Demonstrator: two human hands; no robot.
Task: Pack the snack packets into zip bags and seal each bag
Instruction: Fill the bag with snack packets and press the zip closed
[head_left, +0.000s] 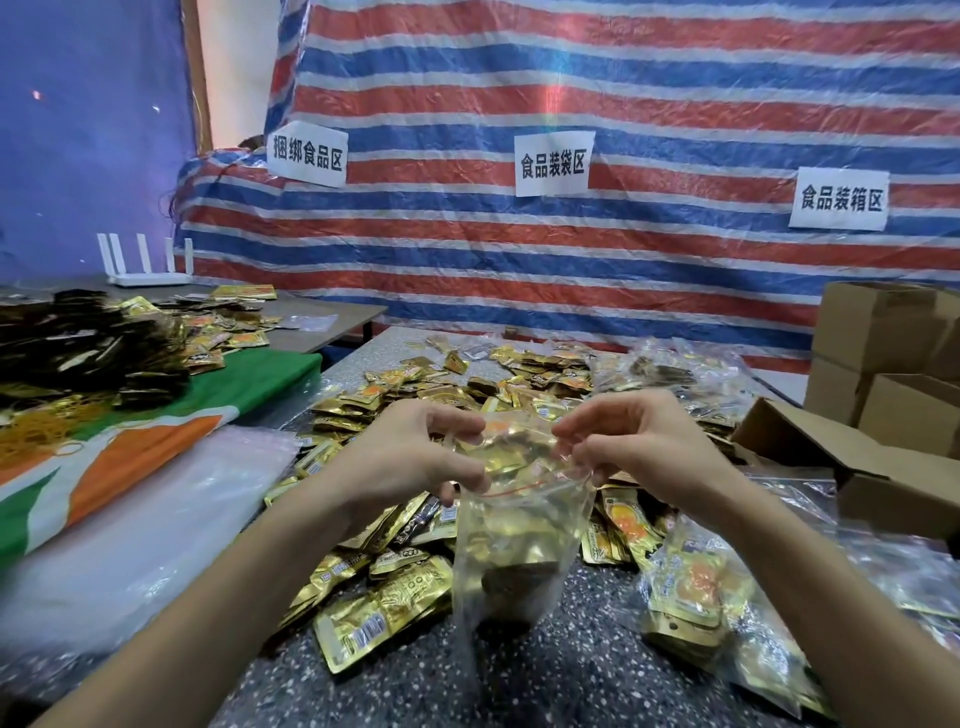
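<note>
- The zip bag (519, 540) was held upright over the speckled table (571, 670), near the middle of the view. Its mouth was pinched at one side by the curled fingers of the left hand (415, 457) and at the other by the curled fingers and thumb of the right hand (639, 447).
- The red zip strip (511, 489) was seen bowed and slack. It was judged that a gap could be left in the seal if the strip were pressed unevenly along its length.
- A packet corner standing up near the mouth could be caught in the track, so that the closure would be blocked.
- The film looked thin and slippery. Were either pinch lost, the bag could tip and its contents be spilled among the loose snack packets (384, 618) lying beneath it.
- How many packets were inside could not be told, since gold seen through the clear film might belong to the pile behind.
- Whether the strip was partly joined was not made out, and the fingertips at the mouth were hidden behind the film.
- The filled bags (691, 587) at the right were blurred, and the cardboard boxes (883, 332) were cut off by the frame edge.
</note>
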